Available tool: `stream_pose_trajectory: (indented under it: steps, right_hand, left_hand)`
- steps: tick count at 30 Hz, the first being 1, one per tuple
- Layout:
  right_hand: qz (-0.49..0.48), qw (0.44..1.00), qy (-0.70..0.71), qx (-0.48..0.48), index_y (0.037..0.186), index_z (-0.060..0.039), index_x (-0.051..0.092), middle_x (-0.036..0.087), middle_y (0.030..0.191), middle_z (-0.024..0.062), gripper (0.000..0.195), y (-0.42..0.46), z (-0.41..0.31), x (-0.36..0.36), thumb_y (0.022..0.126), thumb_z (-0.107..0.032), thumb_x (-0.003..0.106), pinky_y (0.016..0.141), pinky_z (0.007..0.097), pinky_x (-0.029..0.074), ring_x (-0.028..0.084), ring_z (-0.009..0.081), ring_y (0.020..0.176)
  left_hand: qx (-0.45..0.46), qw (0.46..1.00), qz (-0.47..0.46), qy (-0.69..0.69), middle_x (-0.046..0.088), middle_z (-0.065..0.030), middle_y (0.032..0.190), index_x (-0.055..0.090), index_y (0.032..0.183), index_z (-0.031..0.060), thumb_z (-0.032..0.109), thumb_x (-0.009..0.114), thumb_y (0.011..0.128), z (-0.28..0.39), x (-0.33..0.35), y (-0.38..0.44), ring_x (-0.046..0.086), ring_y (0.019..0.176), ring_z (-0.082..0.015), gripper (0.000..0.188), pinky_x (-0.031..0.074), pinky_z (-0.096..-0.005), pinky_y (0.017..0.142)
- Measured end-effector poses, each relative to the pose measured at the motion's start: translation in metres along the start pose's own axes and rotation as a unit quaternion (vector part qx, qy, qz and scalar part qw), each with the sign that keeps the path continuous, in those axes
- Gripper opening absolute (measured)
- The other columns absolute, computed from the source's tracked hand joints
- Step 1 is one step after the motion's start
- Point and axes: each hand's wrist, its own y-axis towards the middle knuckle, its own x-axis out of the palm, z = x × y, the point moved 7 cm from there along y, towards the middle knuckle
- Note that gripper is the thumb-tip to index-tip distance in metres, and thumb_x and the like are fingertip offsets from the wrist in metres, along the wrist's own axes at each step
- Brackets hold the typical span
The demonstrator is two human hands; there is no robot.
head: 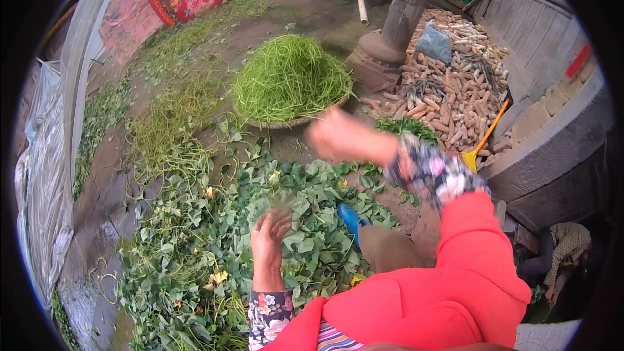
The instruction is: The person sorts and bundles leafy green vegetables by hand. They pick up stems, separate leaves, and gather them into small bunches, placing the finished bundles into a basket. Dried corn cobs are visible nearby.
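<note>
My left hand (270, 231) is raised over a wide heap of cut green leaves (292, 175), palm side partly showing and fingers loosely bent. Nothing shows in its grasp. Blurred by motion, my right hand (331, 134) is stretched forward close to the front rim of a round woven basket (280, 123); whether it holds anything cannot be made out. A tall mound of thin green stems (292, 78) fills that basket. One blue shoe (348, 219) of mine stands among the leaves.
Corn cobs (448, 92) lie piled beside a wooden post (412, 0) on a stone base. A yellow-handled tool (487, 131) leans there. Looser stems (170, 122) are strewn at left, near plastic sheeting (46, 195). Another person (568, 248) bends low at right.
</note>
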Motion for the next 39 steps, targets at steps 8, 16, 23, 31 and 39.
stream_pose_trajectory:
  steps: [8,16,23,31,39]
  right_hand:
    - [0.042,0.961,0.196,0.192,0.107,-0.007,0.066,0.066,0.083,0.0103,0.021,-0.214,-0.165,0.025,0.089,-0.017,0.062,0.08,0.0395,0.05,0.064,0.0274,0.081]
    - [0.108,0.98,0.111,0.126,0.119,0.0003,0.06,0.067,0.087,0.0077,0.036,-0.196,-0.187,0.012,0.086,-0.013,0.066,0.08,0.0353,0.049,0.066,0.0236,0.082]
    - [0.14,0.973,0.142,0.119,0.109,-0.001,0.058,0.067,0.074,0.0103,0.026,-0.182,-0.198,0.019,0.086,-0.013,0.062,0.072,0.0388,0.051,0.067,0.027,0.069]
    - [0.192,0.97,0.14,0.053,0.09,-0.0022,0.054,0.06,0.061,0.0104,0.011,-0.174,-0.229,0.035,0.081,-0.008,0.056,0.055,0.0433,0.051,0.064,0.0303,0.056]
    - [0.096,0.981,0.119,0.116,0.093,-0.0048,0.062,0.065,0.069,0.0164,0.01,-0.171,-0.225,0.051,0.085,-0.011,0.058,0.056,0.044,0.053,0.067,0.0326,0.064]
  left_hand:
    - [0.051,0.998,0.011,0.034,0.068,-0.0164,0.115,0.058,0.123,-0.0032,0.025,0.062,0.1,0.038,-0.015,-0.04,0.068,0.102,-0.0248,0.037,0.055,-0.035,0.085]
    - [0.236,0.957,0.11,0.131,0.069,-0.0135,0.111,0.059,0.125,0.0016,0.024,0.056,0.104,0.12,-0.09,-0.129,0.068,0.097,-0.0201,0.031,0.054,-0.0293,0.081]
    - [0.204,0.857,0.242,0.408,0.066,-0.014,0.113,0.059,0.12,-0.006,0.027,0.062,0.099,0.043,-0.246,-0.285,0.061,0.101,-0.0234,0.039,0.05,-0.035,0.089]
    - [-0.013,0.931,0.221,0.291,0.059,-0.0179,0.134,0.051,0.138,-0.0027,0.037,0.052,0.103,-0.106,-0.17,-0.38,0.055,0.122,-0.0267,0.053,0.042,-0.036,0.105]
    - [0.068,0.922,0.225,0.308,0.053,-0.0195,0.144,0.044,0.147,-0.0025,0.035,0.059,0.101,-0.104,-0.207,-0.4,0.051,0.133,-0.0254,0.061,0.04,-0.0344,0.11]
